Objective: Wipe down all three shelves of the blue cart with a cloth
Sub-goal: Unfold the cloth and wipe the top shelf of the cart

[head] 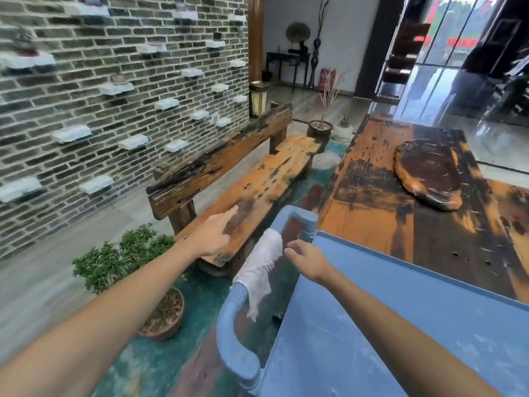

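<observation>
The blue cart (372, 325) fills the lower right; only its top shelf shows, dusty with pale smears. A white cloth (262, 263) hangs draped over the cart's blue handle (229, 339). My right hand (307, 260) hovers just right of the cloth, fingers curled loosely, touching or almost touching its edge. My left hand (213, 234) is stretched out over the wooden bench, forefinger extended, holding nothing. The lower shelves are hidden.
A rough wooden bench (257, 179) stands left of the cart, a large wooden table (400, 196) with a carved wooden tray (426, 173) behind it. A potted shrub (128, 259) sits on the floor at lower left. A brick wall runs along the left.
</observation>
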{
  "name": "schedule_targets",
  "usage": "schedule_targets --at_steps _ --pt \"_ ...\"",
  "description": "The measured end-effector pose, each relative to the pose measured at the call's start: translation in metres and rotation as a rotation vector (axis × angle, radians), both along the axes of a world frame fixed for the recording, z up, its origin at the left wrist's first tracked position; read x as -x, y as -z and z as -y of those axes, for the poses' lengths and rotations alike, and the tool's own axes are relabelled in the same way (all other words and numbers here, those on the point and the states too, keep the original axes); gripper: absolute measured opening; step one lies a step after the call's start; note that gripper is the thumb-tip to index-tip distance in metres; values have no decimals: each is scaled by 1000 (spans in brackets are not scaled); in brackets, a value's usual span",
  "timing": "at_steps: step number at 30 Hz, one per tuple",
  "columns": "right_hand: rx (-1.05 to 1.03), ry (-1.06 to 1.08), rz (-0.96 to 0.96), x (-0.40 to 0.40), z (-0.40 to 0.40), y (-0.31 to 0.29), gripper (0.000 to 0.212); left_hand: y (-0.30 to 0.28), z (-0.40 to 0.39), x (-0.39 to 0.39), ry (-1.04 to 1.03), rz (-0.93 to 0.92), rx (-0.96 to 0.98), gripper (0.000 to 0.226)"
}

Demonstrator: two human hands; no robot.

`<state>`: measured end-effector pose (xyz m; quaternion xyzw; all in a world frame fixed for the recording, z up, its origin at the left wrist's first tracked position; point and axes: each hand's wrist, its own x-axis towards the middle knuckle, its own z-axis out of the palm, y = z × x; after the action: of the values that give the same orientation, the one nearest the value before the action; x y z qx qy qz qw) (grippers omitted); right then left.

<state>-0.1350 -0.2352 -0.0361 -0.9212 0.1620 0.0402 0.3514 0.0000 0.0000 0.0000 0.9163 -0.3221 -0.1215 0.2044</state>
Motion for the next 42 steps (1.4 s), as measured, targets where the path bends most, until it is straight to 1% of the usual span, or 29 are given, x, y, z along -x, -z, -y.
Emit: schedule_targets --at_steps 2,5,6,8,11,13,16,19,21,23,26,28,30,34,36,42 --pt "-88 47 -20 -20 9 7 45 5 19 -13 -20 -123 22 79" --pt "-172 -3 -63 -49 21 19 54 24 49 -26 -70 -326 55 75" --pt "-194 -27 -83 -55 24 24 53 31 57 -32 -90 -379 76 74" --pt "-248 -74 -86 -65 31 35 43 43 72 -41 -100 -475 110 73" --pt "-393 -69 -15 -70 37 43 37 55 87 -50 -88 -601 144 79" --pt "-441 -78 56 -70 38 43 31 61 91 -52 -59 -641 146 77" --pt "-383 -119 160 -73 39 34 28 66 89 -57 27 -581 130 52" --pt "-282 -187 229 -74 39 20 31 60 81 -68 119 -452 69 11" --pt "-241 -205 273 -66 38 8 30 51 75 -73 198 -297 -10 15" --pt "-201 -217 316 -61 41 -4 28 42 73 -78 271 -179 -44 19" --pt "-143 -215 385 -40 35 -28 21 24 63 -69 373 -78 -84 24" --pt "-101 -195 440 -22 36 -43 18 12 55 -62 383 -73 -64 21" --pt "-33 -187 481 -3 37 -56 17 1 45 -56 376 -66 9 26" --pt "87 -163 493 38 38 -75 19 -18 33 -39 422 -36 103 32" --pt "105 -121 500 61 37 -81 20 -28 31 -28 464 -28 154 33" --pt "208 28 529 134 37 -102 24 -58 37 14 564 58 288 47"
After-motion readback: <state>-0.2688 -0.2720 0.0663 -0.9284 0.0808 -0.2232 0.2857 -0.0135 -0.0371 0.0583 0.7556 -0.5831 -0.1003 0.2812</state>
